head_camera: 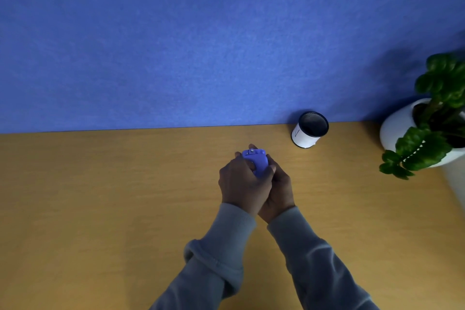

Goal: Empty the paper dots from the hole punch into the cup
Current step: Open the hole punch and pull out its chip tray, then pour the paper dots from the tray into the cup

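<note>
Both hands wrapped around hole punch [256, 161], above the table [100, 196].
Left hand [242, 182] and right hand [278, 190] curled tight on it; cup [308, 131] upright, well apart, at far right by blue wall [176, 45].

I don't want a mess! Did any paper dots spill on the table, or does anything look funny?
Nothing stands out. No dots show on the table. The cup stands upright by the blue wall, apart from the hands. Both hands, left and right, hold the punch over the table, not over the cup.
</note>
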Motion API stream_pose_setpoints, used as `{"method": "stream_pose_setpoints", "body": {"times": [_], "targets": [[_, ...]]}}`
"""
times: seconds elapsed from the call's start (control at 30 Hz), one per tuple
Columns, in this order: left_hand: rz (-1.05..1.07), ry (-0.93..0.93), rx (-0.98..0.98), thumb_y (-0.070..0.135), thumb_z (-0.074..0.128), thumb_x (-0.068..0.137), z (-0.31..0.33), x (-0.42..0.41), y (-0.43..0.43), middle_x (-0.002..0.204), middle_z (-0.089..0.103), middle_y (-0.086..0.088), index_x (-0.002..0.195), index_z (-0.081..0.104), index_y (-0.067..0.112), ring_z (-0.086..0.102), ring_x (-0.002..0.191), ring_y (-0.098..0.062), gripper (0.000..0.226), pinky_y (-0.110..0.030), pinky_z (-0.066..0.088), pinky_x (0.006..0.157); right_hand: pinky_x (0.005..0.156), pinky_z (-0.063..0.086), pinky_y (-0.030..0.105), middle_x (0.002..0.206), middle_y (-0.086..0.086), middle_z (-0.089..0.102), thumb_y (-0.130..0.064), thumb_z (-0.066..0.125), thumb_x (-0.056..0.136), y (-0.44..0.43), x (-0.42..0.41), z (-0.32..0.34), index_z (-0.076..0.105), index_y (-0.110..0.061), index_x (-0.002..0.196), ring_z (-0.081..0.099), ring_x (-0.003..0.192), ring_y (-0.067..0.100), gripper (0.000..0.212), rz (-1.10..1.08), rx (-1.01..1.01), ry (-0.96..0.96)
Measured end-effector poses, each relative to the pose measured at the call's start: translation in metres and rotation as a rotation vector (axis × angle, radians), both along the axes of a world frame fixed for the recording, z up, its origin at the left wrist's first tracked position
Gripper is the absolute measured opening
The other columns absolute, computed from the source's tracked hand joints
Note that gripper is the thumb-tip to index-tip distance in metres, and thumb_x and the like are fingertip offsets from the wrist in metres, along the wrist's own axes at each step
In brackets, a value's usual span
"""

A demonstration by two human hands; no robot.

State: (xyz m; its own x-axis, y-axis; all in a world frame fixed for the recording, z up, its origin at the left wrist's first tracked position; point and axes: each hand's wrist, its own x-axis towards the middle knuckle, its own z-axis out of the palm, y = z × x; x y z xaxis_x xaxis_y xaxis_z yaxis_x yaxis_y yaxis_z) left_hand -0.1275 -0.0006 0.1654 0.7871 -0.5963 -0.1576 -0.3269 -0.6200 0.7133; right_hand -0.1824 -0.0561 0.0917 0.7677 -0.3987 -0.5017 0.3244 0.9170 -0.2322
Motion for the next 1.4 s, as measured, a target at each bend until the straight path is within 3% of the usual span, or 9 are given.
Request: {"method": "stream_pose_setpoints", "body": {"times": [0.13,0.27,0.43,0.53,0.73,0.9,1.0,1.17,1.4], "targets": [[0.035,0.04,-0.011,0.049,0.071,0.076,-0.001,0.001,-0.001,0.078,0.064,0.003,0.069,0.065,0.015,0.066,0.08,-0.022,0.035,-0.028,0.048,0.071,0.126,0.014,0.046,0.129,0.018,0.06,-0.035,0.049,0.101,0.0,0.0,-0.001,0.062,-0.014,0.128,0.053,0.122,0.031,0.037,-0.001,0.003,-0.022],[0.028,0.048,-0.011,0.048,0.071,0.077,0.002,0.002,0.0,0.075,0.062,0.001,0.055,0.052,0.021,0.065,0.077,-0.024,0.04,-0.028,0.045,0.068,0.124,0.021,0.044,0.122,0.018,0.065,-0.032,0.048,0.1,0.0,0.001,0.0,0.065,-0.012,0.125,0.058,0.117,0.03,0.036,0.002,0.006,-0.036],[0.043,0.037,-0.009,0.052,0.07,0.076,0.006,0.001,-0.002,0.073,0.062,0.005,0.062,0.058,0.017,0.058,0.068,-0.017,0.04,-0.023,0.035,0.058,0.106,0.039,0.039,0.108,0.015,0.069,-0.024,0.071,0.08,-0.001,0.001,0.005,0.069,-0.011,0.12,0.063,0.104,0.027,0.042,-0.005,-0.041,-0.079],[0.035,0.032,-0.007,0.052,0.07,0.077,0.006,0.0,-0.002,0.071,0.06,0.008,0.068,0.063,0.015,0.056,0.068,-0.012,0.039,-0.016,0.031,0.053,0.115,0.035,0.042,0.112,0.018,0.071,-0.027,0.055,0.092,-0.002,0.0,0.006,0.066,-0.012,0.124,0.062,0.112,0.03,0.037,-0.011,-0.015,-0.059],[0.015,0.055,-0.018,0.052,0.071,0.075,0.009,0.003,0.002,0.066,0.063,0.005,0.054,0.057,0.018,0.062,0.065,-0.015,0.042,-0.027,0.047,0.063,0.124,0.023,0.043,0.122,0.019,0.064,-0.03,0.05,0.099,-0.003,0.0,0.006,0.064,-0.013,0.127,0.056,0.121,0.03,0.036,0.013,-0.001,-0.046],[0.046,0.029,-0.072,0.049,0.076,0.076,0.035,0.016,0.015,0.06,0.067,-0.002,0.059,0.065,0.008,0.065,0.065,-0.02,0.046,-0.028,0.046,0.064,0.104,0.049,0.04,0.115,0.018,0.071,-0.032,0.047,0.103,-0.007,-0.002,0.008,0.064,-0.003,0.125,0.068,0.108,0.03,0.04,-0.006,-0.009,-0.031],[0.07,0.005,-0.099,0.051,0.079,0.074,0.049,0.033,0.025,0.061,0.07,0.0,0.063,0.069,0.008,0.067,0.065,-0.018,0.045,-0.025,0.043,0.061,0.116,0.037,0.042,0.123,0.018,0.067,-0.028,0.049,0.102,-0.012,-0.005,0.011,0.057,-0.006,0.136,0.064,0.113,0.03,0.041,-0.054,-0.016,-0.023],[0.138,0.016,-0.066,0.048,0.08,0.074,0.042,0.066,0.035,0.065,0.07,-0.002,0.064,0.069,0.008,0.066,0.068,-0.02,0.043,-0.022,0.042,0.061,0.092,0.051,0.038,0.123,0.026,0.063,-0.028,0.05,0.101,-0.019,-0.007,0.019,0.056,-0.008,0.133,0.064,0.1,0.033,0.038,-0.071,-0.025,-0.058],[0.133,0.137,0.048,0.046,0.08,0.076,-0.028,0.088,0.033,0.08,0.074,-0.006,0.077,0.074,0.008,0.067,0.084,-0.027,0.039,-0.032,0.052,0.079,0.092,0.052,0.038,0.127,0.027,0.06,-0.028,0.05,0.102,-0.019,-0.013,0.015,0.056,-0.008,0.134,0.062,0.102,0.033,0.038,-0.085,-0.023,-0.058]]}}
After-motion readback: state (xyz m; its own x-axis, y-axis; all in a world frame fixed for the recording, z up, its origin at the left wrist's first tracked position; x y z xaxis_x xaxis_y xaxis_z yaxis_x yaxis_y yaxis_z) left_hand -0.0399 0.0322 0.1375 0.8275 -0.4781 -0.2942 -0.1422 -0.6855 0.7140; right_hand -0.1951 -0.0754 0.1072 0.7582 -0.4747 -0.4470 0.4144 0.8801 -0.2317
